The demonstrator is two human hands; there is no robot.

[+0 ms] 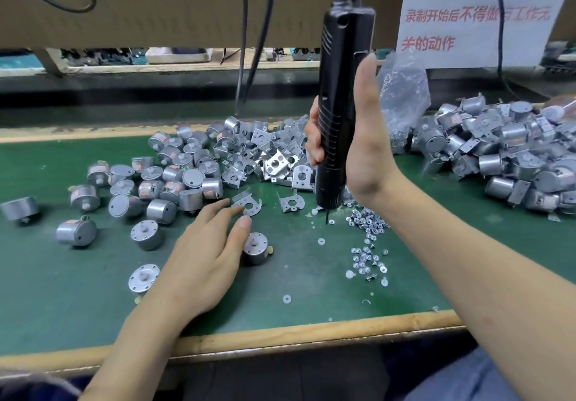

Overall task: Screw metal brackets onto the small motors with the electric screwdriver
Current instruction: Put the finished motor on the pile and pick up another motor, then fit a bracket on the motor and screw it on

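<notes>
My left hand (202, 254) is flat, fingers straight, holding nothing. The bracket (247, 206) lies at my fingertips, just ahead and to the right, with a motor (257, 246) beside my thumb. My right hand (352, 139) grips the electric screwdriver (338, 104) upright, bit down near the screws (367, 223) on the tabletop (62, 291).
</notes>
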